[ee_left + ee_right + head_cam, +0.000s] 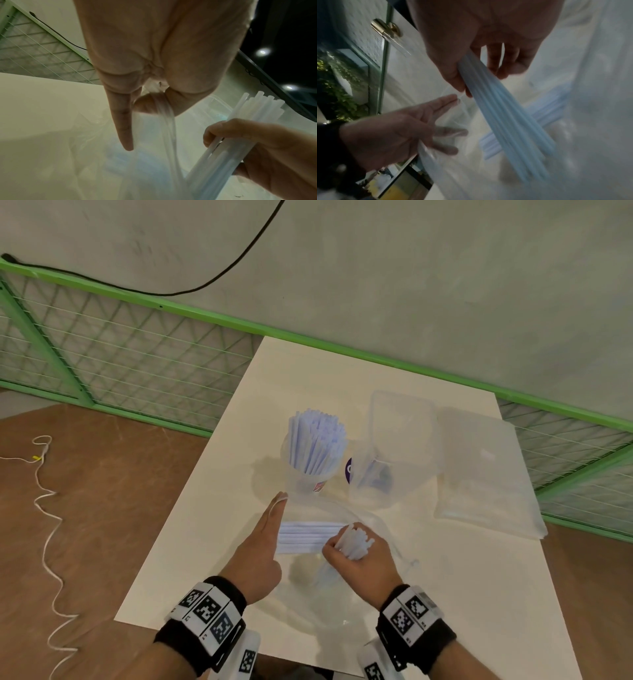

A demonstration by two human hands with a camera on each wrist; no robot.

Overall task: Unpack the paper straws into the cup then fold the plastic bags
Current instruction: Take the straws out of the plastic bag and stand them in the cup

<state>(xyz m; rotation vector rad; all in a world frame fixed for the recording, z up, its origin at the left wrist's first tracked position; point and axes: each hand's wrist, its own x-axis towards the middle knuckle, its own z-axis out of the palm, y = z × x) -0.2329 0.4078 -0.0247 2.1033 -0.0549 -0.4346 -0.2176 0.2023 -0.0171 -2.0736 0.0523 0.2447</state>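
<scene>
Your right hand [359, 556] is curled round a bundle [354, 542] of pale straws, thumb on one side and fingers on the other, with the straw ends poking up past your knuckles. The lower part of that bundle runs down into the clear bag [376, 529] lying on the table [212, 501] in front of you. From the right wrist view the held straws [501, 119] fan out downward, and they cross over a second lot of loose straws [301, 537] lying flat inside the bag.

Your left hand [263, 542] is mostly flat, index finger straight and pointing to the far side, yet the left wrist view shows the bag's film [163, 112] pinched between your thumb and a bent finger (the film bunches into a thin strand there). So that hand has hold of the bag's edge just left of the loose straws.

The cup [308, 474] stands upright just beyond your left fingertip, near the table's middle, packed with straws [317, 440] that rise well above its rim. To its right sits a clear box [394, 460] with something bluish in it, too blurred to name. Further right, at the table's right edge, lies a flat stack of bags [486, 481].

A green mesh fence [137, 364] runs along the far side, and a white cord [48, 508] trails over the brown floor on the left.
</scene>
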